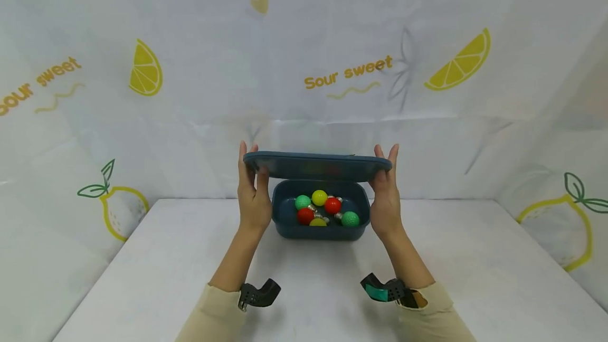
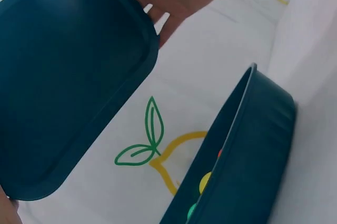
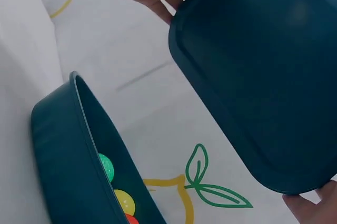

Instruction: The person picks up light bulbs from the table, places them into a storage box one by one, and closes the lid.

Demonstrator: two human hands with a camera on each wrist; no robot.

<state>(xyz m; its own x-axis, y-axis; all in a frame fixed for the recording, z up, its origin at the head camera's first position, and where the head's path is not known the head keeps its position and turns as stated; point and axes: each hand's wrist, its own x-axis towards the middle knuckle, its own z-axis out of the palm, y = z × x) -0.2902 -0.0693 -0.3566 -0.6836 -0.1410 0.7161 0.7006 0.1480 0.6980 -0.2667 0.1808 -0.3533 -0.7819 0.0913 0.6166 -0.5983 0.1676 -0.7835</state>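
Both hands hold up a dark blue lid [image 1: 315, 167] by its two short ends in the head view. My left hand [image 1: 255, 202] grips the left end, thumb on the near side and fingers behind. At the right end, my right hand [image 1: 386, 206] grips it the same way. The lid is tilted, its underside facing me, above a matching blue box [image 1: 320, 233] on the table. Inside the box lie small coloured bulbs with metal screw bases, among them a red bulb [image 1: 332, 205], a yellow bulb [image 1: 319, 197] and a green bulb [image 1: 350, 219].
The box stands on a white table [image 1: 190, 257] towards its back edge. Behind and at the sides hangs a white sheet [image 1: 209, 88] printed with lemons and lettering. A black strap device [image 1: 258, 294] is on the left wrist, another strap device [image 1: 382, 288] on the right.
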